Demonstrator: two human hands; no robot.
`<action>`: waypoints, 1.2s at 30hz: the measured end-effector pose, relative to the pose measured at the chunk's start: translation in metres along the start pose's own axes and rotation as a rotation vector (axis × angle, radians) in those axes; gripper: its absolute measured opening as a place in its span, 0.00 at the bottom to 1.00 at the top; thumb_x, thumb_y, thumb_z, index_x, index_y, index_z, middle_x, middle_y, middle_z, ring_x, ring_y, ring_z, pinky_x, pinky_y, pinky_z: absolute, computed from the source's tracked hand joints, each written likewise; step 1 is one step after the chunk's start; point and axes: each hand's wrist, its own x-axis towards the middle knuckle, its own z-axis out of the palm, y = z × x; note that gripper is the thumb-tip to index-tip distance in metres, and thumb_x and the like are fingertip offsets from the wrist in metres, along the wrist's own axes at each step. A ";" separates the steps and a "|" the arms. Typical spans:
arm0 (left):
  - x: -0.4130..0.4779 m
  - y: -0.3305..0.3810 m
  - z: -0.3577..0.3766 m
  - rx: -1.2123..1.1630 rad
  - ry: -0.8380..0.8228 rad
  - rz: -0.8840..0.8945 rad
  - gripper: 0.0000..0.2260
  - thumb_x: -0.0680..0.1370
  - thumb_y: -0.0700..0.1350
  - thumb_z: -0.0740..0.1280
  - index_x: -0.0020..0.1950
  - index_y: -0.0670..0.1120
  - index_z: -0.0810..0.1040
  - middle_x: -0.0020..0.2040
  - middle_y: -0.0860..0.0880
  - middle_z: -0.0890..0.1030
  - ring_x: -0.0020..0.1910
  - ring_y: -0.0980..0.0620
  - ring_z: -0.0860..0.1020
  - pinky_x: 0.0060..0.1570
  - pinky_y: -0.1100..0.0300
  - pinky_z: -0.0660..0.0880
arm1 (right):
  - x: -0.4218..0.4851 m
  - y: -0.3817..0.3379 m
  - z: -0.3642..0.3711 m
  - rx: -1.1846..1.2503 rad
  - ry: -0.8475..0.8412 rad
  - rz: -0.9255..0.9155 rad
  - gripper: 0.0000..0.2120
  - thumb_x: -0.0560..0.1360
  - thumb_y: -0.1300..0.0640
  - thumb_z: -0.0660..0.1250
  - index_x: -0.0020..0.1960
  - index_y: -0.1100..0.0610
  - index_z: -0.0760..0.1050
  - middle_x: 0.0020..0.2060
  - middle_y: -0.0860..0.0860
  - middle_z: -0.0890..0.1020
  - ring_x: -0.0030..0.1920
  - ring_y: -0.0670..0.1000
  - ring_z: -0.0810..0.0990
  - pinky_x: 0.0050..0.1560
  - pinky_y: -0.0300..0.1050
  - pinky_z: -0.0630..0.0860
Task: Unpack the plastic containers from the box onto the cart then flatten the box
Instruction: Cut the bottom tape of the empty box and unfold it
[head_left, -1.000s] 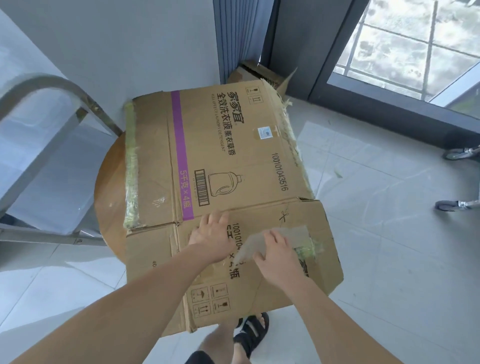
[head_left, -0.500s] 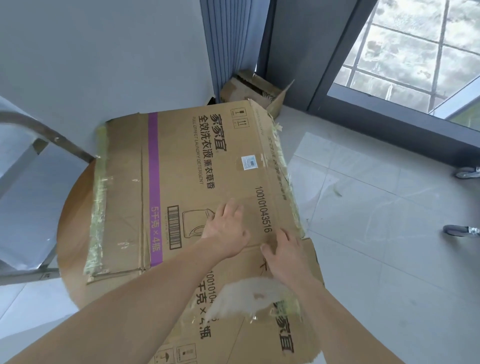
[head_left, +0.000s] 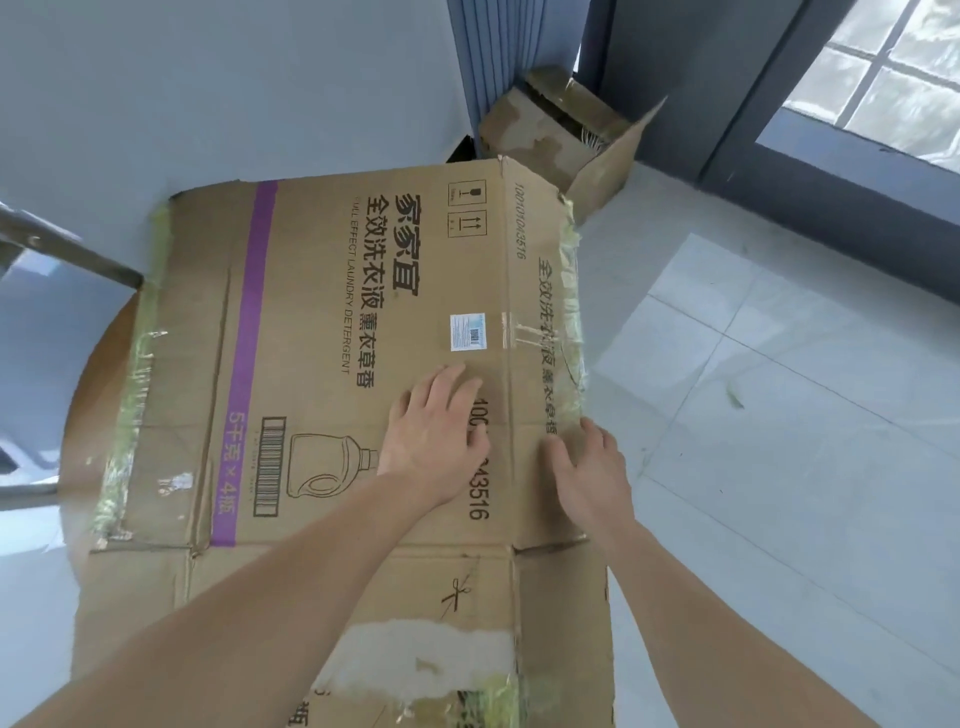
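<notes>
While both spread hands, left hand (head_left: 439, 426) and right hand (head_left: 589, 462), press it, box (head_left: 311, 338) lies flat.

You've got a plain pale wall (head_left: 208, 78) far left, evenly lit by daylight. Far middle there's a grey ribbed blind (head_left: 485, 67), then a dark frame (head_left: 727, 104) running right under a window (head_left: 893, 73) with bright gridded panes. Your floor (head_left: 779, 467) on the right is pale glossy tile that reflects the window light, with a green scrap (head_left: 733, 399) on it. A small open carton (head_left: 561, 124) sits in the far corner by the blind. There's a round wooden table (head_left: 93, 384) left and a metal rail (head_left: 62, 249) at the left edge.
</notes>
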 end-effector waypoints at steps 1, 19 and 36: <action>-0.001 0.000 0.003 -0.006 0.022 -0.004 0.24 0.81 0.53 0.58 0.77 0.50 0.63 0.80 0.51 0.56 0.78 0.48 0.55 0.74 0.49 0.56 | 0.005 0.002 0.002 0.006 -0.015 0.005 0.32 0.80 0.40 0.56 0.78 0.55 0.57 0.75 0.54 0.63 0.73 0.57 0.62 0.71 0.54 0.62; -0.001 0.010 0.011 -0.079 0.072 -0.071 0.24 0.80 0.52 0.60 0.75 0.48 0.65 0.79 0.50 0.59 0.78 0.49 0.54 0.76 0.49 0.55 | 0.040 0.018 0.007 0.551 -0.186 0.319 0.26 0.76 0.35 0.63 0.63 0.54 0.71 0.56 0.50 0.75 0.55 0.52 0.72 0.57 0.48 0.66; -0.051 -0.030 -0.049 -0.297 -0.214 -0.130 0.29 0.81 0.50 0.58 0.80 0.48 0.53 0.80 0.49 0.56 0.77 0.47 0.57 0.74 0.47 0.61 | -0.068 -0.052 -0.057 0.173 0.296 0.200 0.19 0.74 0.56 0.67 0.62 0.58 0.66 0.40 0.50 0.79 0.40 0.54 0.79 0.42 0.48 0.75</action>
